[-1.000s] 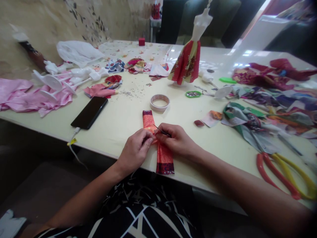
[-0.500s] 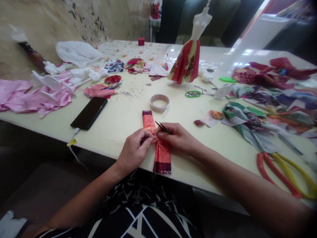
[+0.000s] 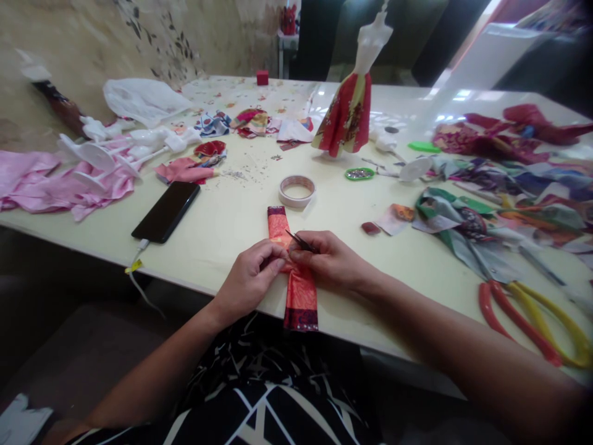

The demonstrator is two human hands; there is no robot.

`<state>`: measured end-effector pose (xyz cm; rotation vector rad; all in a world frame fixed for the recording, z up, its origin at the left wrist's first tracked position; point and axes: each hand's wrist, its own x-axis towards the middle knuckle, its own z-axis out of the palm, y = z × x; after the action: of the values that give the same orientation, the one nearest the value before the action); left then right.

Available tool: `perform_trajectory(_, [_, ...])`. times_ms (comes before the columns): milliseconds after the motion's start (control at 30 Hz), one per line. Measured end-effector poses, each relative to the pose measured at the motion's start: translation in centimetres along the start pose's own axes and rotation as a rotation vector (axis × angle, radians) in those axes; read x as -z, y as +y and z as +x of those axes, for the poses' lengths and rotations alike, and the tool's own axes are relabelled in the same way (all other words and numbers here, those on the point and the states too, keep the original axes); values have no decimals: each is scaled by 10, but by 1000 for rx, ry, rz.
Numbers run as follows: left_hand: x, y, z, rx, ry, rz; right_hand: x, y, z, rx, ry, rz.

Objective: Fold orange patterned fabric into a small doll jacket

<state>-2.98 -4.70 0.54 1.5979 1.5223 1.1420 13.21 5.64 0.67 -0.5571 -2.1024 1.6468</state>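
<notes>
A piece of red-orange fabric [image 3: 302,290] with dark purple, sequin-dotted ends lies at the table's front edge, gathered in the middle. My left hand [image 3: 252,272] pinches that gathered middle between thumb and fingers; its fingertips partly hide the cloth. From the other side, my right hand [image 3: 332,259] is closed around dark tweezers [image 3: 301,242], whose points stick out to the upper left. Its fingertips also press against the fabric, close to my left fingertips. Just beyond the cloth lies a roll of white tape [image 3: 297,199].
A black phone [image 3: 167,212] on a cable lies to the left. Scissors [image 3: 523,318] with red and yellow handles rest on the right, beside fabric scraps [image 3: 463,228]. A small mannequin [image 3: 347,117] in a red skirt stands behind a green dish of beads [image 3: 359,174].
The fabric's near end has shifted slightly toward me. The tweezers' points look closer together and a little further left. Both hands keep their hold.
</notes>
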Motion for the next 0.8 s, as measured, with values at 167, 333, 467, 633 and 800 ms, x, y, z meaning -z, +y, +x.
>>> perform_trajectory(167, [2, 0, 0, -11, -39, -26, 1, 2, 0, -14, -47, 55])
perform_trajectory(333, [3, -2, 1, -40, -65, -39, 4, 2, 1, -14, -104, 79])
perform_trajectory(467, [5, -1, 1, -51, -74, -35, 6, 1, 2, -14, -139, 83])
perform_trajectory(633, [6, 2, 0, -51, -63, -44, 5, -1, 2, -32, -130, 97])
perform_trajectory(800, [2, 3, -5, -66, 28, 27, 4, -6, -1, -30, -55, 11])
